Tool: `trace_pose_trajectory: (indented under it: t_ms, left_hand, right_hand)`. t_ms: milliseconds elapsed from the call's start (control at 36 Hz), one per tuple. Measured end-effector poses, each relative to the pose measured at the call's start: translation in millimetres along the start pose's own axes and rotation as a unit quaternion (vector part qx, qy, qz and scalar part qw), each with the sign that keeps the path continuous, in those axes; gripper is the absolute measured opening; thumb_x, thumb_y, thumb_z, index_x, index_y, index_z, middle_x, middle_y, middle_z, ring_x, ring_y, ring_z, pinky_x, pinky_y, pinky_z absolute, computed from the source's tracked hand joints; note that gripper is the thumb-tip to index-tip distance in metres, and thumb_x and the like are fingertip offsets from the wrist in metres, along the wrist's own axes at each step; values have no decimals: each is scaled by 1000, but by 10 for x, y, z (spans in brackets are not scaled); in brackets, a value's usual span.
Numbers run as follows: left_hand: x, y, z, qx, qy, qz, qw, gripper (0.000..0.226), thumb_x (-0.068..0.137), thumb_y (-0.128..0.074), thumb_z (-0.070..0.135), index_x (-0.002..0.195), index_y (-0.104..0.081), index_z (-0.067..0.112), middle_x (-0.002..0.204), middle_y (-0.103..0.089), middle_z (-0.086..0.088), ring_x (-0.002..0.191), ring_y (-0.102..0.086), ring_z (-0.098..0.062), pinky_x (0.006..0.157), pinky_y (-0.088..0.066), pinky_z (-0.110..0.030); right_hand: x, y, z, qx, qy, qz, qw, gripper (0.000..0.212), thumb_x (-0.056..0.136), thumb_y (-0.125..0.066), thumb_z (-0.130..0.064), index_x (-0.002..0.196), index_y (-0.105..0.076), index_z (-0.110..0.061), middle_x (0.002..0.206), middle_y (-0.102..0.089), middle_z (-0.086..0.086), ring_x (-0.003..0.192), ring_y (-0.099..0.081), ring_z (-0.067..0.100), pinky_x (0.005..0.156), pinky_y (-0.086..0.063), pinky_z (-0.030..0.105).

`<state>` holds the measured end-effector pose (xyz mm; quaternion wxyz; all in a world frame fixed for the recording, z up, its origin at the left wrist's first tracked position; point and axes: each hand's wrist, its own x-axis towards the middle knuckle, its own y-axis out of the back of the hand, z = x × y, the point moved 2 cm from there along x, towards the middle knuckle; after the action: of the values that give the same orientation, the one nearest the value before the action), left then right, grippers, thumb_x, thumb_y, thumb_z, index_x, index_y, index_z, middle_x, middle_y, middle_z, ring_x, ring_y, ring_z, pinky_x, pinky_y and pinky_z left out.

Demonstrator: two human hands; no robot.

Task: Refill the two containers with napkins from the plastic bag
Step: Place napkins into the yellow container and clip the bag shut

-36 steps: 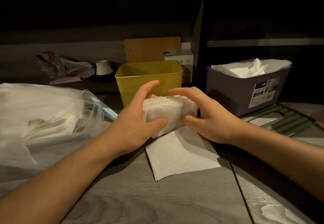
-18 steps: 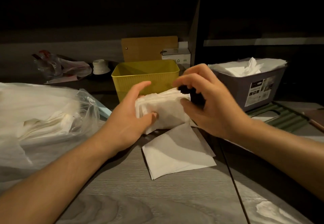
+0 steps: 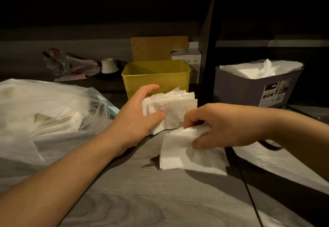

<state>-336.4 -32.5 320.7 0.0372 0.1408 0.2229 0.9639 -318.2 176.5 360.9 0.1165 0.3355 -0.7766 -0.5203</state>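
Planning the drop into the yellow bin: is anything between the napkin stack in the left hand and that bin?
Nothing visible. The white napkin stack in the left hand sits just before the open yellow plastic bin.

The ribbed plastic container (image 3: 156,79) at the centre was yellow. The plastic container (image 3: 249,91) at the right was grey-purple, holding white paper napkins (image 3: 260,69). The wooden table (image 3: 142,200) had grey grain pattern.
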Motion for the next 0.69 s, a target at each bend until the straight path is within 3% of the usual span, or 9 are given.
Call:
trace_pose_trajectory:
  t_ms: [83, 167, 222, 306, 389, 444, 500, 556, 694]
  left_hand:
    - [-6, 1, 5, -17, 7, -11, 1000, 60, 89, -74, 20, 138, -49, 43, 128, -62, 11, 106, -66, -14, 87, -60, -44]
    - [-13, -7, 67, -7, 10, -9, 1000, 45, 101, -55, 14, 137, -52, 39, 131, -57, 14, 113, -59, -9, 87, -59, -35]
    - [-24, -12, 96, -30, 16, -6, 999, 31, 104, -48, 36, 134, -56, 41, 130, -57, 19, 121, -55, -7, 102, -52, -40]
    - [-53, -15, 122, -65, 14, -21, 998, 58, 86, -40, 68, 134, -57, 41, 128, -58, 25, 124, -52, 1, 113, -42, -39]
    - [-55, -15, 105, -68, -2, -54, 996, 66, 79, -52, 78, 136, -53, 43, 129, -60, 22, 122, -57, -2, 104, -50, -36]
    - [-52, -10, 87, -37, -12, -57, 998, 61, 81, -66, 60, 137, -51, 41, 125, -62, 19, 114, -63, -4, 93, -57, -30]
    - [-40, 0, 64, -2, -25, -46, 999, 54, 88, -73, 33, 137, -51, 38, 120, -63, 17, 107, -65, -5, 90, -58, -30]
    - [-38, 8, 60, 5, -31, -43, 999, 54, 91, -72, 18, 137, -51, 38, 120, -63, 17, 105, -64, -4, 91, -58, -32]
    - [-48, 15, 65, -6, -23, -62, 998, 62, 87, -76, 20, 139, -48, 39, 120, -61, 18, 101, -64, 1, 87, -59, -29]
  right_hand:
    - [-11, 82, 14, 71, 30, 77, 994, 16, 89, -73, -23, 100, -65, -32, 93, -66, -15, 82, -66, 2, 72, -58, 26]
    - [11, 109, 74, 103, 45, 187, 976, 19, 89, -72, -23, 102, -63, -33, 95, -66, -14, 87, -66, 1, 74, -57, 21]
    - [38, 87, 120, 64, 44, 235, 969, 26, 91, -70, -24, 111, -61, -37, 99, -65, -16, 88, -64, 2, 73, -56, 21]
    - [62, 39, 152, 31, 54, 262, 963, 42, 93, -69, -25, 130, -54, -40, 107, -62, -21, 93, -62, 1, 77, -54, 21]
    - [95, 10, 152, 24, 82, 270, 959, 53, 92, -70, -21, 138, -49, -38, 107, -49, -41, 99, -50, -25, 84, -43, 2]
    - [109, 10, 177, 32, 79, 268, 960, 57, 91, -71, -21, 140, -48, -38, 109, -45, -44, 100, -46, -28, 88, -40, -1]
    - [94, 20, 215, 53, 78, 282, 955, 51, 90, -71, -23, 134, -51, -39, 115, -50, -37, 105, -55, -15, 90, -48, 7]
    - [59, 35, 249, 86, 79, 304, 946, 37, 90, -69, -25, 118, -54, -42, 116, -58, -25, 102, -64, 1, 85, -55, 16]
    - [40, 40, 314, 154, 62, 314, 935, 14, 90, -67, -30, 104, -66, -27, 108, -68, -11, 96, -68, 9, 83, -60, 32]
